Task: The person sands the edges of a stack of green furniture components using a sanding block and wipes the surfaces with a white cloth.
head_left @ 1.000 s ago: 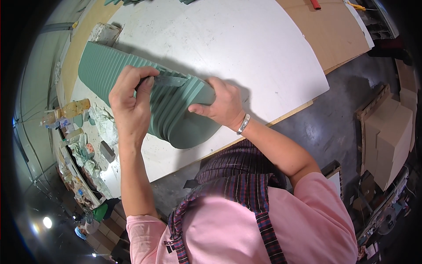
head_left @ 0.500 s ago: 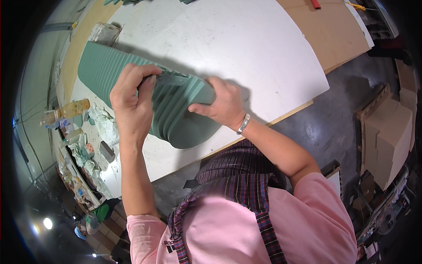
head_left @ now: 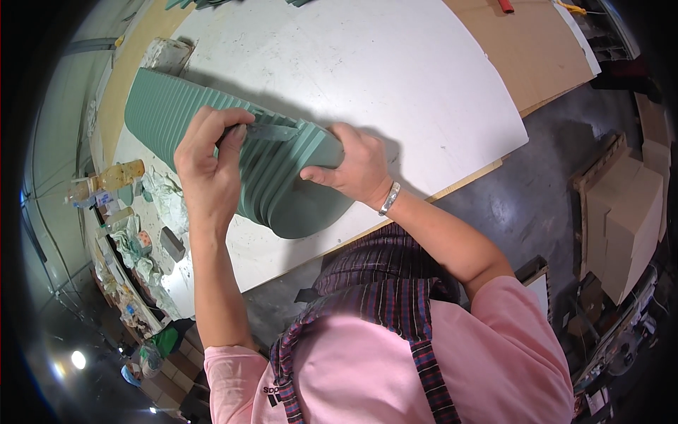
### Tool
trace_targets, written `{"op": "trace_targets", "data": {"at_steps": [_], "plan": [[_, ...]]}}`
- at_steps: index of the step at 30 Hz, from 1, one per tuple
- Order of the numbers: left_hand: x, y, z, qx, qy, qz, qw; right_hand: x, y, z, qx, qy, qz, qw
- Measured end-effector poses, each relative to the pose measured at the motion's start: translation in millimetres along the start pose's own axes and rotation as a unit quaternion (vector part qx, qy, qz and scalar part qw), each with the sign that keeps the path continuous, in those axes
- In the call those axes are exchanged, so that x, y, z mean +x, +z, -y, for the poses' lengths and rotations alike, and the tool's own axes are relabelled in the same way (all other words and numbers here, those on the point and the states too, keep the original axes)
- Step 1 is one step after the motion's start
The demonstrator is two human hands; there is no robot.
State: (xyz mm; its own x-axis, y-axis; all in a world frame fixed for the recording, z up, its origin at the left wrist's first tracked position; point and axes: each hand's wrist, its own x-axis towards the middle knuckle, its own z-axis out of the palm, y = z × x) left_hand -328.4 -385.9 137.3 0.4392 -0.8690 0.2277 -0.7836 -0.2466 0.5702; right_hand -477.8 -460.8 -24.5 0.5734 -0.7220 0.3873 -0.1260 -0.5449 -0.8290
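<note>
Hands at opposite sides of the work, a person in a pink short-sleeved shirt (head_left: 494, 346) and a dark plaid apron (head_left: 374, 304) bends over a long row of flat, round-ended green panels (head_left: 169, 106), set close together on edge upon a broad white tabletop (head_left: 409, 85). The left hand (head_left: 208, 145) pinches a thin, flat, greyish translucent strip (head_left: 274, 133) between thumb and curled fingers, the strip lying across the upper edges of the panels near the row's right end. The right hand (head_left: 360, 162), a silvery bracelet (head_left: 389, 198) at its wrist, clasps that end, thumb against the outermost panel's face and fingers over its far edge. To the left lie crumpled pale cloth (head_left: 169, 201) and a small dark grey rectangular block (head_left: 171, 244); brown cardboard (head_left: 625, 226) stands at right
</note>
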Motion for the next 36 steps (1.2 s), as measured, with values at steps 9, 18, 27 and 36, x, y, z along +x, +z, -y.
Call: {"op": "trace_targets", "data": {"at_steps": [9,18,27,36], "plan": [[-2,-1,2,-0.009,-0.001,0.003,1.000,1,-1,1,-0.004,0.000,0.006,1.000],[0,0,-3,0.001,0.014,0.001,1.000,0,0,0,-0.001,0.002,0.008,1.000],[1,0,-10,0.023,0.032,0.002,0.999,1,-1,1,0.008,0.005,0.005,1.000],[2,2,-12,0.032,0.049,-0.009,0.998,2,-3,4,0.015,0.018,0.012,1.000]]}}
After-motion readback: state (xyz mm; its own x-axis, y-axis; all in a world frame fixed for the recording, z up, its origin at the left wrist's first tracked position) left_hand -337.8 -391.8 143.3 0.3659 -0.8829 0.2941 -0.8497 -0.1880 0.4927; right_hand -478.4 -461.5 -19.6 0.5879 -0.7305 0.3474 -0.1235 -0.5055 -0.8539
